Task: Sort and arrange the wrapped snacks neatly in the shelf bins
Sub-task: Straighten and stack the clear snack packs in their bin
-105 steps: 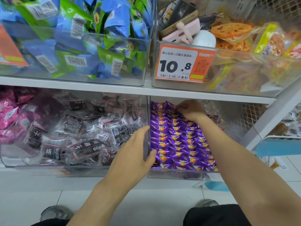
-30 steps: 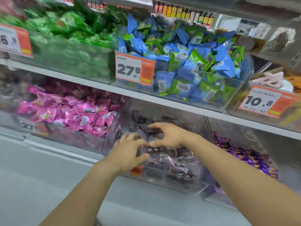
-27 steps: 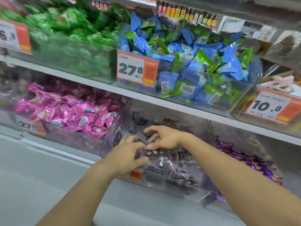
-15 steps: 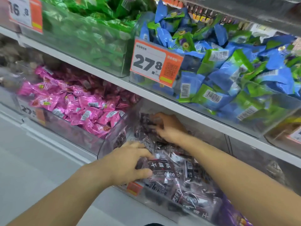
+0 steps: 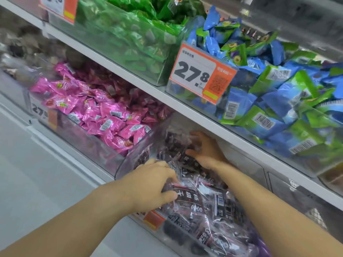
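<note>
On the lower shelf, far left, a clear bin (image 5: pixel 78 138) is heaped with pink wrapped snacks (image 5: pixel 104 115). Above it, on the upper shelf, sits a bin of green packets (image 5: pixel 137 41).

Next along the lower shelf is the clear bin (image 5: pixel 128 164) the person is working in, filled with dark snack packs in see-through wrappers (image 5: pixel 209 210). The left hand (image 5: pixel 154 184) reaches in over the front rim, fingers curled down and thumb underneath, gripping one dark pack near the front of the pile. The right hand (image 5: pixel 206 151) is deeper in the same bin, toward the back under the shelf edge, fingers bent into the packs; the blur keeps me from telling whether it actually holds one.

Above, an orange-and-white price tag (image 5: pixel 200 75) reading 27.8 hangs on the bin of blue and green packets (image 5: pixel 278 93).
</note>
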